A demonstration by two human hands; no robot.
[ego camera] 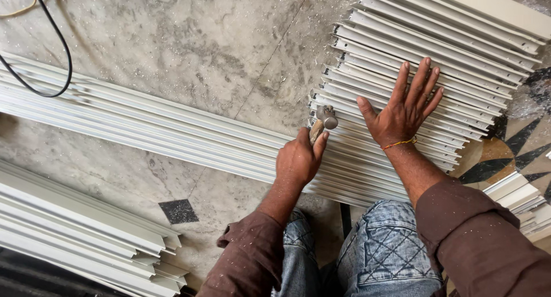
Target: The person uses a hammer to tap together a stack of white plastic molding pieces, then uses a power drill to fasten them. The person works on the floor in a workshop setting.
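My left hand [298,159] is closed around the wooden handle of a small hammer [325,120], whose metal head sits against the ends of a stack of short white metal profile strips [425,50]. My right hand [404,105] lies flat with fingers spread on top of that stack, pressing on the strips. A thin orange thread circles my right wrist. Under my left hand runs a long row of white profile strips [143,122] laid side by side across the stone floor.
Another pile of white strips [80,234] lies at the lower left. A black cable [57,50] loops over the marble floor at the upper left. My knees in blue jeans [373,251] are at the bottom. More strip ends [516,196] show at the right.
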